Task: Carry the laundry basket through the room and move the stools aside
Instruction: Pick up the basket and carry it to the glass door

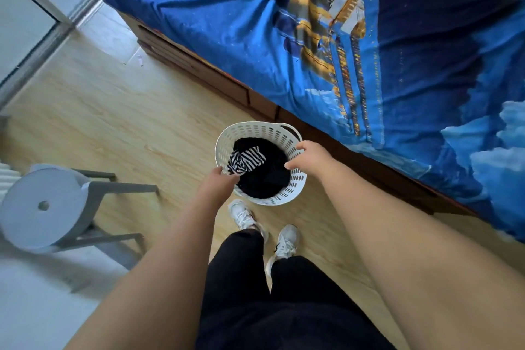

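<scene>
stood nearest in dark trousers and white trainers (285,241) on the pale wood floor (113,122). just ahead of the toes, held the white laundry basket (250,129) from above, low down; could not tell whether clear of the floor or resting on it. closed the left grip (220,179) over the near left part of the rim, fingers curled onto the plastic. closed the right grip (309,159) on the right side of the rim, roughly opposite; could not make out the exact lie of its fingers. so had the basket between the two grips, rim in both. inside, found a heap of dark clothes (270,179) with a striped garment (245,160) on top, just beside the left grip. judged the step as the carrying of the basket, with the stools not yet dealt with. judged the next move to call for a level lift on both grips and a walk on along the bed (255,23), then a free grip for the grey stool (56,193), well apart to the left. farther off, noted the blue printed cover of the bed along the right, and a sliding door frame (34,45) beyond on the left.
</scene>
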`<state>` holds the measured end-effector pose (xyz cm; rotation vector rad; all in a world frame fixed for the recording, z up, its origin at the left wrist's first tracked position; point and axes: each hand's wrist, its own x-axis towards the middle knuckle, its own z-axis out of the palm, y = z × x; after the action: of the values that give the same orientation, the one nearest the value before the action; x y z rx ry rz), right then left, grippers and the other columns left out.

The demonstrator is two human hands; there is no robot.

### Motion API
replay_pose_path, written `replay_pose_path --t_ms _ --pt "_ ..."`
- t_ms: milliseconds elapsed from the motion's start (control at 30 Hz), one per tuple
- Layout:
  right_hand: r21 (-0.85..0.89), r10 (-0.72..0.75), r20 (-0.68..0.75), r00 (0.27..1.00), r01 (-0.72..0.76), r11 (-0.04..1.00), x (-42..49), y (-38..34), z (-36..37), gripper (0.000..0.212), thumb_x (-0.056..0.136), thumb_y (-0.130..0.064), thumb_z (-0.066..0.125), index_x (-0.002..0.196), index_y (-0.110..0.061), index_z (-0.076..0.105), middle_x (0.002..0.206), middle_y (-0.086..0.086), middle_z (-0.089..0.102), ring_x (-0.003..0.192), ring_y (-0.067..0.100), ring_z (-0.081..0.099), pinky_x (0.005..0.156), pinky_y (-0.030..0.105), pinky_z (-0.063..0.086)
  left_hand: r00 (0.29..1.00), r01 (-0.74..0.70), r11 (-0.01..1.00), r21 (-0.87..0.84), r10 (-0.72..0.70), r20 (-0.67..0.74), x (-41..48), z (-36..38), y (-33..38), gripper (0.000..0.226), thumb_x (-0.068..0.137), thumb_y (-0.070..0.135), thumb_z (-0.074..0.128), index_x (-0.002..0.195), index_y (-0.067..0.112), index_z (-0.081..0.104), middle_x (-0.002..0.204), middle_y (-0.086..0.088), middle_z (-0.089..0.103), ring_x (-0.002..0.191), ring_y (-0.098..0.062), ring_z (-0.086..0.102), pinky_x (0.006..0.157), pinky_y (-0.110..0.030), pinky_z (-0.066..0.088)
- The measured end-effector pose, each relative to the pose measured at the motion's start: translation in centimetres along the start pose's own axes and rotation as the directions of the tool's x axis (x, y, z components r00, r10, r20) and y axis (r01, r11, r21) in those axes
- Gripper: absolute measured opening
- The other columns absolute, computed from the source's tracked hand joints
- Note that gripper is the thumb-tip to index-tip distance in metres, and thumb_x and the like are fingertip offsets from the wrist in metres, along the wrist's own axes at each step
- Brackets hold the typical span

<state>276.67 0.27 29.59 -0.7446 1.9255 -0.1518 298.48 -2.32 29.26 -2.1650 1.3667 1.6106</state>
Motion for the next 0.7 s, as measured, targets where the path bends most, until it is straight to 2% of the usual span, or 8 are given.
replay_pose_path --t_ms 167,300,433,533,600,700 --pt "-0.036 -0.038 0.032 0.999 0.039 0.999 1.8 -2.5 0.2 0.067 0.079 -0.017 0.076 0.140 -0.018 0.049 0.146 0.006 0.046 0.129 0.026 0.049 0.106 0.040 0.043 1.000 0.024 1.000 -0.005 -0.024 0.001 1.8 -0.4 0.6 0.069 0.089 0.031 0.057 0.150 0.013 0.031 0.152 -0.012 0.040 0.137 -0.032 0.040 0.108 -0.041 0.035" --pt "-0.074 -0.060 0.044 0.997 0.063 0.995 3.1 -4.5 -0.1 0.066 0.080 -0.015 0.074 0.141 -0.018 0.049 0.147 0.005 0.046 0.128 0.025 0.050 0.104 0.036 0.044 0.999 0.033 0.999 -0.020 -0.034 -0.013 3.5 -2.1 1.6 0.069 0.089 0.030 0.056 0.150 0.013 0.030 0.152 -0.012 0.041 0.136 -0.030 0.042 0.106 -0.038 0.036" --pt "-0.121 -0.056 0.013 0.998 0.057 0.991 4.2 -5.6 -0.8 0.063 0.080 -0.014 0.073 0.138 -0.022 0.051 0.145 0.006 0.045 0.124 0.025 0.052 0.098 0.036 0.047 0.999 0.040 0.999 -0.017 -0.040 -0.013 4.9 -3.4 2.4 0.065 0.088 0.029 0.056 0.148 0.014 0.036 0.140 -0.012 0.053 0.125 -0.028 0.052 0.099 -0.035 0.040" --pt "-0.158 -0.054 0.036 0.998 0.059 0.986 4.9 -6.2 -1.6 0.065 0.080 -0.014 0.073 0.140 -0.023 0.049 0.146 0.006 0.045 0.127 0.024 0.050 0.090 0.031 0.043 0.999 0.044 0.999 -0.002 -0.044 -0.023 5.4 -3.7 3.2 0.064 0.088 0.029 0.056 0.147 0.013 0.037 0.144 -0.011 0.050 0.130 -0.028 0.049 0.104 -0.036 0.039" --pt "-0.198 -0.043 0.056 0.998 0.053 0.979 5.6 -6.6 -2.1 0.069 0.080 -0.015 0.073 0.143 -0.023 0.045 0.147 0.006 0.044 0.128 0.025 0.049 0.092 0.032 0.043 0.998 0.058 0.998 -0.023 -0.059 -0.030 5.6 -3.4 3.7 0.063 0.089 0.030 0.056 0.147 0.014 0.037 0.147 -0.010 0.048 0.133 -0.029 0.047 0.108 -0.038 0.039" --pt "-0.239 -0.026 0.100 0.995 0.049 0.970 7.4 -7.3 -2.6 0.071 0.079 -0.015 0.072 0.143 -0.023 0.042 0.143 0.007 0.048 0.119 0.027 0.056 0.093 0.036 0.049 0.995 0.091 0.994 -0.055 -0.093 -0.037 6.2 -2.6 4.0 0.063 0.088 0.029 0.056 0.146 0.012 0.038 0.147 -0.011 0.047 0.132 -0.030 0.047 0.107 -0.039 0.040"
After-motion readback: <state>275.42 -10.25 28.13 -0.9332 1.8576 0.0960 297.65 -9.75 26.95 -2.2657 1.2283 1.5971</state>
